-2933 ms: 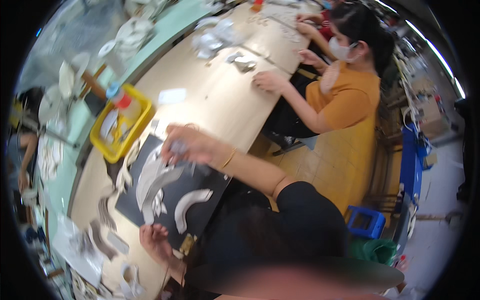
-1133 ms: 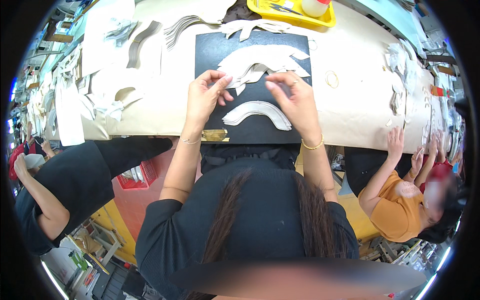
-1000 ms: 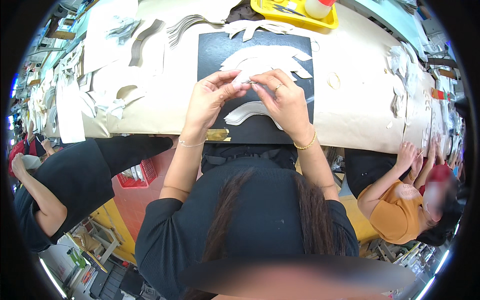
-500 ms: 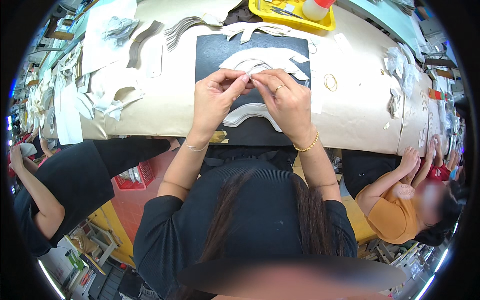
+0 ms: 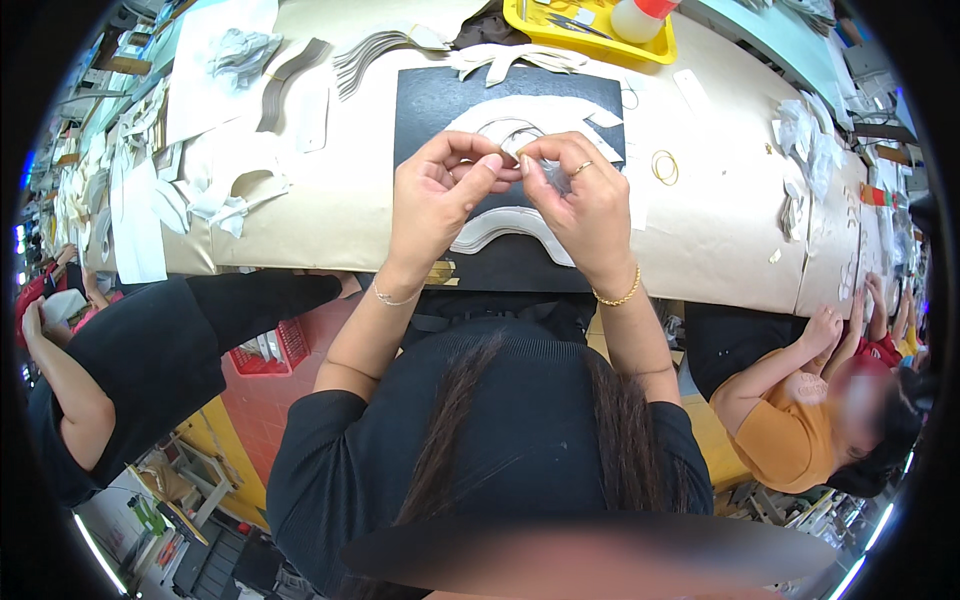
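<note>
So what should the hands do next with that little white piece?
Probably keep peeling or pulling it apart: both the left hand and right hand pinch the small white piece at their fingertips above the black mat, so it isn't laid down yet.

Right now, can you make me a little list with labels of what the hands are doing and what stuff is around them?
left hand: raised over the mat, fingertips pinching a small thin pale piece
right hand: pinching the same small piece, ring on one finger
under the hands: black mat with curved white cut pieces
table: covered in tan paper
far edge: yellow tray
beside the mat: rubber band
left of the mat: white scraps
</note>
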Motion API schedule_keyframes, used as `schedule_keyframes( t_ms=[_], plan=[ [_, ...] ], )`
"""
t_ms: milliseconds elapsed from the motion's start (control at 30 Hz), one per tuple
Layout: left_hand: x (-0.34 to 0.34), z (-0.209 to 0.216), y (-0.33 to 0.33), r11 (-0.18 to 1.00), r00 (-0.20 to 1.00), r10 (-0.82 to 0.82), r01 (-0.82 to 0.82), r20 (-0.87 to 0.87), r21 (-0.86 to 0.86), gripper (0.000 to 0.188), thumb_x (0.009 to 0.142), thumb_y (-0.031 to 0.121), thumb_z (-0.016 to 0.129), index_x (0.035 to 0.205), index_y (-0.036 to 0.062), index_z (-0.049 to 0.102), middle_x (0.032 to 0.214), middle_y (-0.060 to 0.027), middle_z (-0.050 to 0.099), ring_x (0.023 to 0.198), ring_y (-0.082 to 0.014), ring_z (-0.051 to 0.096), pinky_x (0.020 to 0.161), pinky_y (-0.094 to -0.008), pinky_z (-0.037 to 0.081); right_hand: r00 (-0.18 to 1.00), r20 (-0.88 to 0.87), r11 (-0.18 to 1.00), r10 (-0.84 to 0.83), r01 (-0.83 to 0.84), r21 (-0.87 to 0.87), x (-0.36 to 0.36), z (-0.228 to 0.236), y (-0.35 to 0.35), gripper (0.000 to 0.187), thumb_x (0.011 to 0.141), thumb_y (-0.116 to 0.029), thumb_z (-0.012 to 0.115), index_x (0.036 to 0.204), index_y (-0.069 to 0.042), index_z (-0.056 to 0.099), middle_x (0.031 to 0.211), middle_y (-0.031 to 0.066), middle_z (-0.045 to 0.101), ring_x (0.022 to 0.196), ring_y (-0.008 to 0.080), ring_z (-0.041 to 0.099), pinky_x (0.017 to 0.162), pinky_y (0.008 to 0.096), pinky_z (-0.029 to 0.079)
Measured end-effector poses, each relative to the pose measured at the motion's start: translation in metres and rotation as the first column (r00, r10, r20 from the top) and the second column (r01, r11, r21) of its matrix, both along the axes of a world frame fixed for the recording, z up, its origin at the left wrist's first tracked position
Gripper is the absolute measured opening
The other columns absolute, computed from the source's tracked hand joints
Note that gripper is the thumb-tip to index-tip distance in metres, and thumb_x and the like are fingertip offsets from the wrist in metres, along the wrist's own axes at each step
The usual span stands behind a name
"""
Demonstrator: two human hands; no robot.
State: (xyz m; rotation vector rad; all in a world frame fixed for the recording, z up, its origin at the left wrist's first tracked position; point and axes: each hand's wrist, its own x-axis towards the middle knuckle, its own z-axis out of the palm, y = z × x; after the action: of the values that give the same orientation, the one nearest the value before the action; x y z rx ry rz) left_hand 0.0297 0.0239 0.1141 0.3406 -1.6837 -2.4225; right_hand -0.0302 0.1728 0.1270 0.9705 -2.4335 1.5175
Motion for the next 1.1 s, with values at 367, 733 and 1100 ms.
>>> schedule_keyframes(
  t_ms=[367, 733, 1100],
  plan=[
    [0.002, -0.002, -0.005, 0.996, 0.984, -0.080, 0.074, -0.158, -0.043, 0.024, 0.096, 0.008, 0.055, 0.118, 0.0002, 0.048, 0.094, -0.0125, 0.065, 0.080, -0.0156, 0.066, 0.069, -0.0270, 0.056, 0.999, 0.021, 0.998, 0.049, -0.048, -0.051, 0.003, 0.001, -0.001, 0.013, 0.083, -0.005, 0.069, 0.095, -0.001, 0.068, 0.087, 0.0105, 0.067, 0.073, 0.0188, 0.065, 0.062, 0.0282, 0.051],
    [0.004, -0.003, 0.002, 0.886, 0.899, -0.116, -0.099, -0.421, -0.454, 0.029, 0.094, 0.002, 0.056, 0.122, 0.0050, 0.047, 0.089, -0.0096, 0.062, 0.073, -0.0143, 0.063, 0.064, -0.0239, 0.050, 0.907, 0.405, 0.980, 0.117, -0.039, -0.194, 0.007, 0.003, 0.005, 0.011, 0.090, -0.010, 0.065, 0.095, -0.001, 0.066, 0.088, 0.0070, 0.068, 0.068, 0.0079, 0.062, 0.050, 0.0186, 0.045],
    [0.049, -0.025, -0.026, 0.965, 0.993, -0.100, 0.112, 0.059, -0.238, 0.021, 0.095, 0.004, 0.052, 0.116, 0.0022, 0.055, 0.080, -0.0039, 0.060, 0.069, -0.0073, 0.058, 0.060, -0.0184, 0.046, 0.592, 0.745, 0.595, 0.308, 0.491, -0.636, -0.019, -0.024, 0.113, 0.017, 0.099, -0.020, 0.050, 0.105, -0.005, 0.055, 0.103, 0.0171, 0.066, 0.083, 0.0267, 0.070, 0.055, 0.0264, 0.055]
  ],
)
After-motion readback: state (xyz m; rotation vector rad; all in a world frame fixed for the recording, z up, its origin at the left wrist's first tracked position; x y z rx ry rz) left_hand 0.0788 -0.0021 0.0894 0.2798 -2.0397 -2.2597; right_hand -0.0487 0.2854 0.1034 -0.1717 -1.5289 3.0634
